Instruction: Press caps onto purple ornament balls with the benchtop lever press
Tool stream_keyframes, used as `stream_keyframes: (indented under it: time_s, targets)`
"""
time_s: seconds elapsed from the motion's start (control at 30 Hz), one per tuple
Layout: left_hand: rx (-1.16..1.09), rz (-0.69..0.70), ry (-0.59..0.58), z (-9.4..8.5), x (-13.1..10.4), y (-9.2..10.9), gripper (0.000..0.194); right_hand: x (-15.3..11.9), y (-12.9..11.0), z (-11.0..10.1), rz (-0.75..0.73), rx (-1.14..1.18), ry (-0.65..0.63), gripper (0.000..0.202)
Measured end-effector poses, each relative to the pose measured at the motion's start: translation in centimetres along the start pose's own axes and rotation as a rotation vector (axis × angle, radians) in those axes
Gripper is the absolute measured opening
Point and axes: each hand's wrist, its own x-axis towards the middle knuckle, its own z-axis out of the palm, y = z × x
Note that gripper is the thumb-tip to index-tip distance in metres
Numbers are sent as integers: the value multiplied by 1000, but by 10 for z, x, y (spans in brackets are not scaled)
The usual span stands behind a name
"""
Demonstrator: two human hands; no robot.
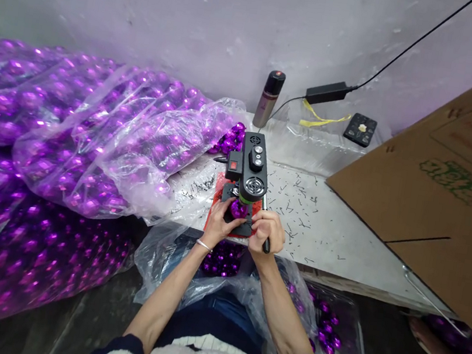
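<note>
Head view. Item: one shiny purple ball, being held at the front of a black desktop machine, beneath its overhanging head, near the front edge of a white tabletop. Red sheet being partly covered by the machine's base.

Risks, as judged: the ball's smooth, round surface could cause it to roll or tilt if the pinch were being eased, and an off-centre contact could follow. The left fingertips, being kept so close under the head, could be nipped if the lever were being pulled too soon. With the base being placed so near the front edge, a hard pull could cause it to shift. Loose black scraps, being strewn on the tabletop, could be caught under the ball.

Grip: the ball is being pinched by the left hand, between thumb and fingers, its upper side being partly hidden by the head. A metal lever with a black handle is being clasped by the right hand, just beside the machine, on the ball's right; no contact with the ball is being shown there.
</note>
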Motion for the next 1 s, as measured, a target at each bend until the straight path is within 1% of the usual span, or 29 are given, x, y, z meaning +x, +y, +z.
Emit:
stream_keyframes:
  time_s: [0.07, 0.1, 0.13, 0.2, 0.27, 0.3, 0.33, 0.37, 0.4, 0.43, 0.47, 0.5, 0.53, 0.57, 0.63, 0.67, 0.7, 0.73, 0.77, 0.83, 0.9, 0.93, 1.0]
  targets:
    - [-1, 2, -6, 0, 0, 1, 65, 20, -14, -4, 82, 10, -18, 30]
    - [-3, 15, -9, -1, -3, 2, 66, 30, -21, -5, 140, 10, -43, 31]
    - [-3, 37, -13, -2, -7, 3, 67, 38, -26, -7, 168, 17, -59, 31]
    - [10, 107, -37, -7, -23, 6, 66, 47, -31, -10, 189, 26, -84, 31]
    - [41, 184, -101, -14, -44, 8, 70, 45, -30, -11, 170, 28, -98, 30]
    - [56, 205, -150, -17, -54, 8, 79, 41, -28, -12, 156, 27, -104, 29]
    - [63, 210, -200, -21, -62, 7, 93, 36, -26, -12, 143, 25, -106, 29]
    - [59, 196, -245, -24, -65, 4, 109, 31, -24, -13, 132, 24, -106, 28]
    - [39, 164, -274, -26, -63, 1, 121, 26, -22, -13, 123, 23, -102, 28]
    - [5, 119, -277, -28, -56, -3, 124, 22, -20, -13, 118, 20, -97, 28]
    - [-39, 64, -251, -30, -43, -8, 116, 19, -19, -13, 116, 17, -90, 28]
    - [-88, 0, -197, -30, -24, -12, 97, 18, -18, -13, 116, 12, -86, 29]
    - [-132, -77, -115, -30, -1, -17, 74, 17, -17, -13, 114, 5, -82, 29]
    - [-167, -151, -23, -29, 25, -20, 61, 16, -17, -13, 110, -1, -82, 30]
    - [-191, -280, 130, -24, 80, -24, 49, 16, -16, -13, 91, -9, -82, 30]
    - [-193, -339, 170, -21, 105, -25, 44, 15, -16, -13, 83, -11, -81, 30]
    - [-204, -393, 188, -18, 127, -25, 40, 15, -15, -14, 80, -14, -81, 30]
    - [-212, -416, 189, -14, 145, -24, 37, 14, -15, -14, 82, -19, -80, 30]
    - [-222, -433, 186, -11, 159, -24, 33, 13, -14, -14, 88, -25, -81, 29]
    - [-252, -450, 166, -4, 174, -22, 22, 11, -13, -15, 99, -38, -81, 29]
    - [-297, -468, 140, 1, 178, -19, 11, 11, -13, -15, 100, -46, -80, 30]
    - [-326, -478, 127, 3, 177, -18, 10, 11, -14, -15, 96, -46, -79, 30]
    - [-393, -496, 113, 3, 173, -16, 14, 13, -15, -15, 86, -43, -78, 30]
